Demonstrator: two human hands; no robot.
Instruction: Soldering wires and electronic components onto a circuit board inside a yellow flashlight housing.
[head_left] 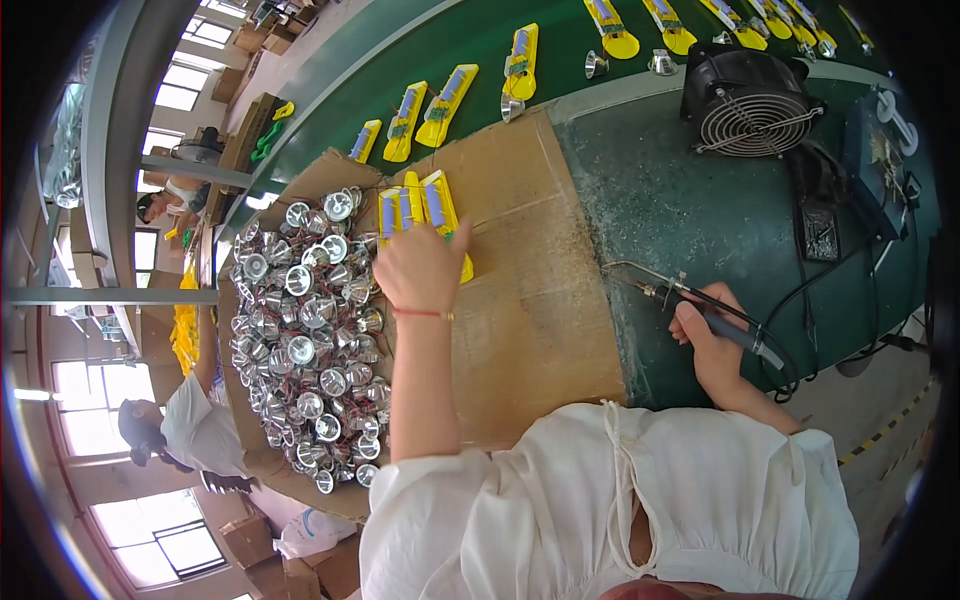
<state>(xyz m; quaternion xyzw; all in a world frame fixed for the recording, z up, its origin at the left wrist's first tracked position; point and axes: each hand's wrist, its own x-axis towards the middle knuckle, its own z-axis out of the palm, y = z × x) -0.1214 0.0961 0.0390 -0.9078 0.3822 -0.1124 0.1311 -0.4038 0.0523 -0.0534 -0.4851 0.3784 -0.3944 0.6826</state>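
My left hand (420,268) is over a small group of yellow plastic housings (437,203) on the cardboard. The housings hold purple cylindrical batteries. Its thumb sticks out to the right, while the other fingers are hidden beneath the hand, so a grip cannot be made out. My right hand (708,338) is closed around the dark handle of a soldering iron (735,335). A thin metal tube runs along the iron, and its tip points left above the cardboard's right edge. A large heap of silvery reflector cups (300,350) with thin wires lies left of my left forearm.
Along the green conveyor belt (565,70) at the back lie several yellow housings (520,62), some with reflector cups beside them. A black fan (745,105) stands at the back right, near a solder spool (897,118) and cables. The cardboard sheet (530,330) covers the middle. Other people work at left.
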